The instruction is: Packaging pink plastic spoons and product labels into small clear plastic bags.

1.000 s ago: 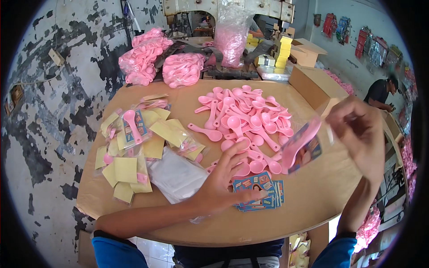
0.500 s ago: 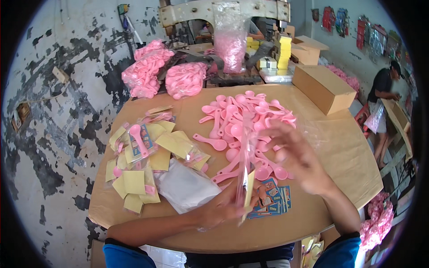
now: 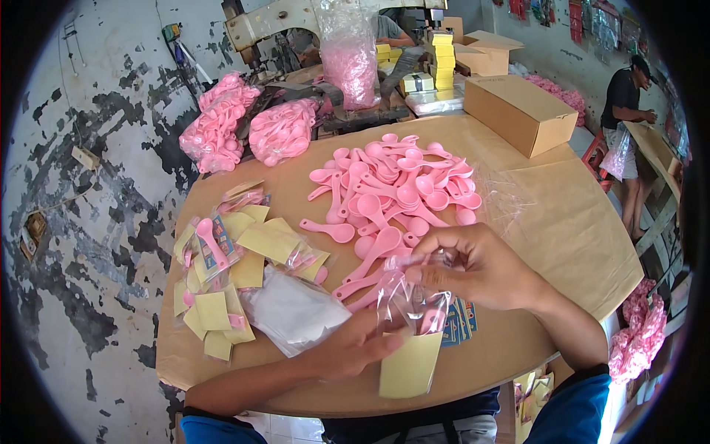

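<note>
Left hand (image 3: 353, 346) palm-up, fingers pinched; right hand (image 3: 473, 266) above it, fingers curled, pinching; forearms converging.

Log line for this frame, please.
left hand: holds card | right hand: holds bag | spoons: piled on table

Glossy clear plastic bag (image 3: 414, 300), matt yellow paper card (image 3: 409, 366), smooth pink plastic spoons (image 3: 392, 189), matt brown paper-covered worktop (image 3: 569, 222).

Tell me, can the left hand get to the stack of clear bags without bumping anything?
Probably yes. The left hand sits right beside the stack of clear bags, nothing between them, though it is busy holding the clear packet.
</note>
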Motion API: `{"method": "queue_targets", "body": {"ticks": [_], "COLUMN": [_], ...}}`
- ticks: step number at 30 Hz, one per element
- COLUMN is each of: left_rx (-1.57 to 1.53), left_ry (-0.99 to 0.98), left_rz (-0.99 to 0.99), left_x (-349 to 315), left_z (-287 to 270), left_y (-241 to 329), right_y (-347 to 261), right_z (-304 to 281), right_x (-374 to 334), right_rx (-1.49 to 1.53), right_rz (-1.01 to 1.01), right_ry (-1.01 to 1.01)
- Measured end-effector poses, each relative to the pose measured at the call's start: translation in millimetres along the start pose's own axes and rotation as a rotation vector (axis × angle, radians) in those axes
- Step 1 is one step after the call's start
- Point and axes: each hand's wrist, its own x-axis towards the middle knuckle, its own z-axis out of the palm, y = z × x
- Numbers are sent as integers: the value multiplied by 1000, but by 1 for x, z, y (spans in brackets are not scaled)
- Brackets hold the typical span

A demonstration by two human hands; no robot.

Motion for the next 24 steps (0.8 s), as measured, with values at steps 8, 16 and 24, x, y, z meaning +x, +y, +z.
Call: {"method": "queue_targets", "body": {"ticks": [8,16,24], "left_rx": [46,379,420], "left_ry": [405,393,305], "left_rz": [28,185,93], "left_x": [14,10,14], "left_z": [-1,1,-2], "left_y": [-2,-8,-10], "right_y": [5,30,29], "right_z": [3,18,17], "right_x": [8,13,6], "right_rx": [-1048,-1096,-1200], "right_rz": [-616,-701,-698], "right_ry": [243,259,232]}}
